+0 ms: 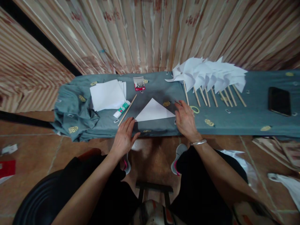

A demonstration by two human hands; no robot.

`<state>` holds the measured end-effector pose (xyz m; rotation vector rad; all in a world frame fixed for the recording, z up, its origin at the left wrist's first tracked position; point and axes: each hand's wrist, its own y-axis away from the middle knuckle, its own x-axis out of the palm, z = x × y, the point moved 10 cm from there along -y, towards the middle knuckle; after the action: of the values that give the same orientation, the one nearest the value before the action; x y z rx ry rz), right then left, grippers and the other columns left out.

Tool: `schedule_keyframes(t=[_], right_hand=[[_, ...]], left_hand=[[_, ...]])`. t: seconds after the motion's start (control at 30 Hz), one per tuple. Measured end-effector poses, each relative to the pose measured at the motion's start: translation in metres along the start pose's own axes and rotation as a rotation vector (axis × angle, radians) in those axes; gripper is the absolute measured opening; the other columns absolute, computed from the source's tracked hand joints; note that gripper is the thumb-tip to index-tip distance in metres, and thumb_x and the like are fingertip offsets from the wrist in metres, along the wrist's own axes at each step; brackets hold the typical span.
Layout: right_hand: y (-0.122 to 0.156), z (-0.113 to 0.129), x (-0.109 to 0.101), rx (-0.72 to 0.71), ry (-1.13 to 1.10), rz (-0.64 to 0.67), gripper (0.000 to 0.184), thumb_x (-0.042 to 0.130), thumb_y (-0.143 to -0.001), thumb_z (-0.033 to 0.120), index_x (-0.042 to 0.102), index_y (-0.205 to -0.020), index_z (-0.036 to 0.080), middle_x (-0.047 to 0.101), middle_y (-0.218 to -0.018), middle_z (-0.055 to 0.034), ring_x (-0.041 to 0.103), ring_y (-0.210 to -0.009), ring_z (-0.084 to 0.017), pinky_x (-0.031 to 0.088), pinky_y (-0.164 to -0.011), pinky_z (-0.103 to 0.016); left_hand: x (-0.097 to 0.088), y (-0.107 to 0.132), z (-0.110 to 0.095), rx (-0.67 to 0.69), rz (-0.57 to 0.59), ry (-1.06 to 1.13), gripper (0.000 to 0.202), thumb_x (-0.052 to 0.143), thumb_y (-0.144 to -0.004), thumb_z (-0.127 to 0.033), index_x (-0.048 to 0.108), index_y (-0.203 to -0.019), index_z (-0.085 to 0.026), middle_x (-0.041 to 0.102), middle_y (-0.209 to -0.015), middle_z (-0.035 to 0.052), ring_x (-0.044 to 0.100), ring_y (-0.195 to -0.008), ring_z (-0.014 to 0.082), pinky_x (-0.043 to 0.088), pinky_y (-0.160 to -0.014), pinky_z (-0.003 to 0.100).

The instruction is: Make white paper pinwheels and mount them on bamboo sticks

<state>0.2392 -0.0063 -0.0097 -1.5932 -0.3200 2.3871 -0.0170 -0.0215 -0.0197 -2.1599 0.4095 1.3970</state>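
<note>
A white paper triangle [154, 111] lies flat near the front edge of the cloth-covered table, its long side towards me. At its left corner, my left hand [123, 137] rests with fingers stretched out and thumb apart. My right hand [186, 118] is at the right corner, fingers spread over the cloth. A small dark tip shows by its fingertips; I cannot tell what it belongs to. Beside that hand lies a pale green ring [194, 109], partly covered. Just beyond my left hand are a thin wooden stick [127, 110] and a green-and-white tube [122, 108].
A stack of white paper sheets [106, 95] lies at the left. An open red box [140, 87] of small metal pieces stands at the back. Several white paper pinwheels [211, 73] on sticks lie in a row at the right, near a black phone [279, 100]. Behind hangs a curtain [150, 34].
</note>
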Motion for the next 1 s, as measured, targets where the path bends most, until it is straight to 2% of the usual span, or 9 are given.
schedule_keyframes(t=[0.17,0.23,0.33,0.43,0.6,0.7,0.77,0.9,1.0], right_hand=[[-0.007,0.016,0.019,-0.033,-0.122,0.094,0.044,0.049,-0.095,0.041,0.058,-0.130,0.017,0.051,-0.146,-0.0181,0.045,-0.137,-0.031,0.039,-0.109,-0.051],[-0.010,0.016,0.026,-0.007,-0.179,0.125,0.040,0.058,-0.089,0.037,0.062,-0.124,0.016,0.052,-0.145,-0.0180,0.048,-0.135,-0.032,0.040,-0.108,-0.050],[-0.015,0.011,0.030,0.065,-0.284,0.144,0.025,0.063,-0.081,0.025,0.070,-0.104,0.017,0.055,-0.142,-0.0157,0.055,-0.129,-0.029,0.040,-0.109,-0.047],[-0.017,0.010,0.023,0.108,-0.403,0.133,0.012,0.062,-0.078,0.022,0.070,-0.088,0.020,0.060,-0.139,-0.0116,0.058,-0.126,-0.026,0.040,-0.109,-0.046],[-0.016,0.017,-0.004,0.075,-0.515,0.115,0.008,0.062,-0.076,0.022,0.068,-0.081,0.023,0.060,-0.138,-0.0082,0.053,-0.131,-0.026,0.039,-0.109,-0.048],[-0.016,0.016,-0.013,0.076,-0.580,0.121,0.009,0.061,-0.075,0.020,0.068,-0.081,0.022,0.055,-0.143,-0.0080,0.048,-0.136,-0.025,0.035,-0.112,-0.047],[-0.017,0.015,-0.016,0.068,-0.633,0.127,0.009,0.061,-0.075,0.020,0.067,-0.082,0.022,0.051,-0.147,-0.0080,0.044,-0.140,-0.025,0.033,-0.114,-0.046],[-0.018,0.014,-0.021,0.028,-0.737,0.121,0.009,0.062,-0.076,0.020,0.067,-0.082,0.021,0.048,-0.150,-0.0087,0.041,-0.142,-0.025,0.031,-0.116,-0.045],[-0.019,0.013,-0.024,0.012,-0.742,0.108,0.009,0.062,-0.077,0.021,0.068,-0.083,0.021,0.048,-0.150,-0.0083,0.042,-0.142,-0.025,0.034,-0.114,-0.045]], left_hand=[[-0.004,-0.014,0.005,-0.072,-0.042,0.140,0.063,0.048,-0.096,-0.045,0.033,-0.149,-0.014,0.047,-0.149,0.0211,0.044,-0.139,0.0314,0.038,-0.115,0.053],[-0.002,-0.019,0.010,-0.119,-0.046,0.197,0.063,0.048,-0.096,-0.047,0.036,-0.148,-0.015,0.048,-0.149,0.0202,0.045,-0.139,0.0305,0.038,-0.115,0.052],[-0.001,-0.026,0.015,-0.191,-0.045,0.293,0.062,0.048,-0.095,-0.050,0.042,-0.145,-0.014,0.051,-0.147,0.0194,0.047,-0.137,0.0294,0.036,-0.116,0.051],[-0.001,-0.031,0.022,-0.282,-0.052,0.427,0.065,0.045,-0.094,-0.054,0.046,-0.142,-0.010,0.050,-0.147,0.0204,0.046,-0.139,0.0295,0.033,-0.117,0.050],[0.001,-0.039,0.037,-0.441,-0.085,0.719,0.076,0.051,-0.087,-0.065,0.050,-0.140,-0.010,0.050,-0.148,0.0191,0.045,-0.139,0.0316,0.032,-0.118,0.049],[0.010,-0.045,0.039,-0.523,-0.043,0.896,0.087,0.061,-0.075,-0.071,0.054,-0.137,-0.010,0.060,-0.138,0.0190,0.054,-0.130,0.0335,0.041,-0.111,0.047],[0.015,-0.050,0.033,-0.529,0.022,0.984,0.086,0.069,-0.068,-0.070,0.060,-0.131,-0.011,0.067,-0.128,0.0172,0.061,-0.121,0.0335,0.045,-0.106,0.046],[0.025,-0.055,0.011,-0.519,0.173,1.096,0.067,0.080,-0.059,-0.062,0.075,-0.103,-0.011,0.076,-0.100,0.0109,0.070,-0.094,0.0281,0.055,-0.087,0.038],[0.037,-0.051,0.000,-0.608,0.240,1.178,0.053,0.082,-0.057,-0.059,0.076,-0.081,-0.013,0.075,-0.078,0.0071,0.069,-0.071,0.0216,0.056,-0.070,0.033]])
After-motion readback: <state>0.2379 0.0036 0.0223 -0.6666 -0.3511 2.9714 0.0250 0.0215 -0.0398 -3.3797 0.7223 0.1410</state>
